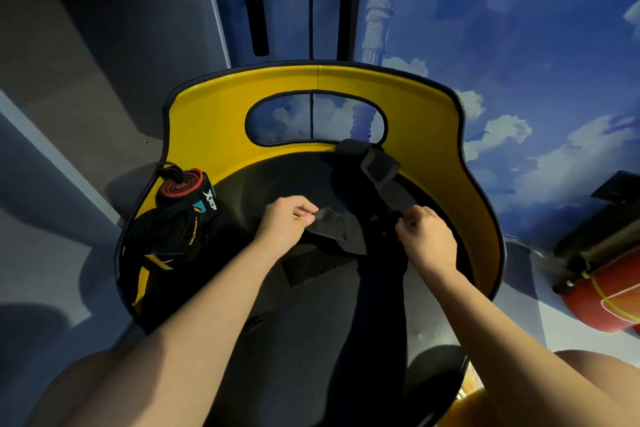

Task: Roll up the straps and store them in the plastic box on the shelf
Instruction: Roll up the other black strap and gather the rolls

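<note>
Head view, looking down into a yellow chair (450, 163) with a black seat and an oval cut-out in its curved back; both bare forearms reach in from below; left hand (282, 224) has fingers curled, thumb and forefinger pinching the near end of a black strap (334, 230) that lies flat across the middle of the seat; right hand (427, 236) is curled into a loose fist, gripping the same strap further along, where the dark band rises toward the chair back; a padded black end of the strap (377, 163) rests against the yellow inner wall, just below the cut-out; at the left edge of the seat sits a rolled strap (181, 185), red and black in a tight coil, with a teal and white label, touching a heap of black and yellow straps (162, 246) beside it; a red cylinder (602, 302) lies on the floor at far right, well apart from the chair; the wall behind is painted blue with white clouds; plastic box and shelf not seen in this view.
</note>
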Demonstrator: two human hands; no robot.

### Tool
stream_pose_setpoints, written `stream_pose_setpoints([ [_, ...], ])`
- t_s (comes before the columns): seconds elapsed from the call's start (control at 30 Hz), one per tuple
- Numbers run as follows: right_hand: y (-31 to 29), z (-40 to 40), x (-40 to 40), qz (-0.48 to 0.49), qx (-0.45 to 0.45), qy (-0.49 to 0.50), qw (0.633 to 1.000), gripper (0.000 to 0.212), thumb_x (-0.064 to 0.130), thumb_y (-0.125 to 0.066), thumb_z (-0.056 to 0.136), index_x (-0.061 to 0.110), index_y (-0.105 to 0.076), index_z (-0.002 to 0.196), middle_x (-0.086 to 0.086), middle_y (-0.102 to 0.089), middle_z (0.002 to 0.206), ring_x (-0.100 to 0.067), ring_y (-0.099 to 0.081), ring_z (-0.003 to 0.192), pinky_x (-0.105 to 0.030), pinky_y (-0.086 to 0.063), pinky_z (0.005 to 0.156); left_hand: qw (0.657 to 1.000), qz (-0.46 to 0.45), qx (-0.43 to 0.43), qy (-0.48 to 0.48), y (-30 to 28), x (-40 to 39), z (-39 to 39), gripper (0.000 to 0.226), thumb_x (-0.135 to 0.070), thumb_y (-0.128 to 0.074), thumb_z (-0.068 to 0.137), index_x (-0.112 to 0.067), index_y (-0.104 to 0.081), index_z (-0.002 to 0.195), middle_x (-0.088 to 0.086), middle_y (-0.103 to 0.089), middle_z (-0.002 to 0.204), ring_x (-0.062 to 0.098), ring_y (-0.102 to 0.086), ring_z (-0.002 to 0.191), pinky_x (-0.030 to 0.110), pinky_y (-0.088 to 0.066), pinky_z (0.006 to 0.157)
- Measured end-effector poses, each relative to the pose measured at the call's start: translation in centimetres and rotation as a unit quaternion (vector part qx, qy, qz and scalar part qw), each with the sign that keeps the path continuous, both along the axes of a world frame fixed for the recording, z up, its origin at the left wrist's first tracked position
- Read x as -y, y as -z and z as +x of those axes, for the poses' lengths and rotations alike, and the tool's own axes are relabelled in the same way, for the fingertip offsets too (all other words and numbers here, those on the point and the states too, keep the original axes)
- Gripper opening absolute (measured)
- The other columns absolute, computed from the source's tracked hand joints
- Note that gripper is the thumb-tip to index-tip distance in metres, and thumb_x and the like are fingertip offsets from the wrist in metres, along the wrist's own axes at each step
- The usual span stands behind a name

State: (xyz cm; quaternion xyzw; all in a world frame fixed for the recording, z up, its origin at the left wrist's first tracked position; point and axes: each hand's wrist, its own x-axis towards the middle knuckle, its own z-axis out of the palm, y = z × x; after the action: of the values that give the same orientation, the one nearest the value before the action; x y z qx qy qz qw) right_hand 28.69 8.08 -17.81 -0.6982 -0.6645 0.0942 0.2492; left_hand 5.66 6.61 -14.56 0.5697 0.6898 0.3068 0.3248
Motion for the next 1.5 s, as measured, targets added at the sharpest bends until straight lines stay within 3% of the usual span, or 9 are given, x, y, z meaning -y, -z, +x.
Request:
stream_pose_setpoints([
  [0.17,-1.5,-2.5,0.5,0.121,0.002,-0.226,0.967,0.031,0.021,-0.058,0.085,0.011,-0.062,0.114,-0.006,-0.062,0.113,-0.026,-0.055,0.108,-0.029,-0.041,0.09,0.997,-0.001,0.067,0.043,-1.3,0.5,-1.8,0.018,0.001,-0.057,0.088,-0.005,-0.069,0.101,0.002,-0.062,0.086,0.009,-0.057,0.079,0.016,-0.047,0.071],
  [0.3,-3.3,-5.0,0.7,0.078,-0.066,-0.341,0.935,0.037,0.025,-0.063,0.088,0.021,-0.058,0.125,0.005,-0.057,0.124,-0.008,-0.051,0.113,-0.019,-0.044,0.088,0.989,-0.035,0.12,0.083,-2.3,1.1,-2.0,0.019,-0.004,-0.057,0.09,-0.015,-0.068,0.1,0.003,-0.066,0.097,0.009,-0.06,0.083,0.015,-0.05,0.07],
  [0.43,-3.6,-5.6,0.4,0.134,-0.006,-0.387,0.912,0.029,0.029,-0.054,0.091,0.015,-0.064,0.114,0.002,-0.066,0.11,-0.011,-0.061,0.101,-0.021,-0.049,0.082,0.982,-0.067,0.146,0.101,-3.2,1.4,-1.9,0.018,-0.009,-0.057,0.091,-0.021,-0.066,0.101,-0.009,-0.065,0.086,0.0,-0.056,0.066,0.011,-0.047,0.063],
  [0.73,-3.6,-6.9,0.4,0.176,0.019,-0.403,0.898,0.032,0.027,-0.049,0.093,0.007,-0.068,0.111,-0.005,-0.068,0.099,-0.02,-0.067,0.088,-0.03,-0.055,0.076,0.978,-0.067,0.176,0.091,-3.4,1.9,-2.3,0.024,-0.008,-0.072,0.079,-0.02,-0.064,0.099,-0.006,-0.065,0.092,0.002,-0.062,0.085,0.01,-0.05,0.073],
  [0.9,-3.9,-7.4,0.4,0.117,-0.111,-0.35,0.923,0.018,0.022,-0.061,0.09,0.014,-0.073,0.099,0.003,-0.071,0.094,-0.01,-0.065,0.089,-0.027,-0.052,0.08,0.985,-0.012,0.159,0.058,-3.0,2.0,-2.4,0.021,-0.004,-0.073,0.077,-0.019,-0.066,0.09,-0.004,-0.067,0.084,0.005,-0.063,0.081,0.01,-0.049,0.072],
  [1.03,-4.5,-8.1,0.8,0.06,-0.161,-0.285,0.943,0.014,0.022,-0.06,0.091,0.017,-0.072,0.092,0.007,-0.069,0.088,-0.001,-0.06,0.081,-0.01,-0.042,0.073,0.986,-0.009,0.153,0.06,-2.9,1.8,-2.4,0.022,0.0,-0.072,0.076,-0.015,-0.065,0.091,-0.004,-0.065,0.08,0.004,-0.062,0.075,0.008,-0.049,0.068],
  [1.27,-5.5,-9.7,0.5,-0.035,-0.358,-0.181,0.915,0.019,0.02,-0.057,0.092,0.025,-0.064,0.076,0.011,-0.064,0.071,0.01,-0.056,0.064,-0.005,-0.039,0.059,0.984,-0.036,0.167,0.042,-3.4,1.3,-2.2,0.027,-0.016,-0.069,0.083,-0.009,-0.062,0.108,0.003,-0.069,0.094,0.01,-0.064,0.083,0.02,-0.049,0.069],
  [1.4,-6.3,-10.0,0.2,-0.022,-0.356,-0.189,0.915,0.015,0.019,-0.058,0.092,0.022,-0.066,0.08,0.016,-0.064,0.073,0.017,-0.055,0.065,0.0,-0.037,0.058,0.974,-0.091,0.203,0.049,-1.8,2.7,-1.3,0.028,-0.026,-0.073,0.079,-0.021,-0.064,0.105,0.001,-0.07,0.103,0.014,-0.065,0.098,0.031,-0.052,0.088],
  [1.5,-6.2,-10.1,0.0,-0.024,-0.356,-0.204,0.912,0.015,0.025,-0.056,0.093,0.025,-0.067,0.084,0.018,-0.065,0.076,0.014,-0.057,0.072,-0.003,-0.04,0.066,0.973,-0.064,0.223,0.005,-1.1,2.9,-1.0,0.038,-0.029,-0.073,0.077,-0.004,-0.061,0.103,0.015,-0.068,0.099,0.025,-0.063,0.095,0.045,-0.049,0.09],
])
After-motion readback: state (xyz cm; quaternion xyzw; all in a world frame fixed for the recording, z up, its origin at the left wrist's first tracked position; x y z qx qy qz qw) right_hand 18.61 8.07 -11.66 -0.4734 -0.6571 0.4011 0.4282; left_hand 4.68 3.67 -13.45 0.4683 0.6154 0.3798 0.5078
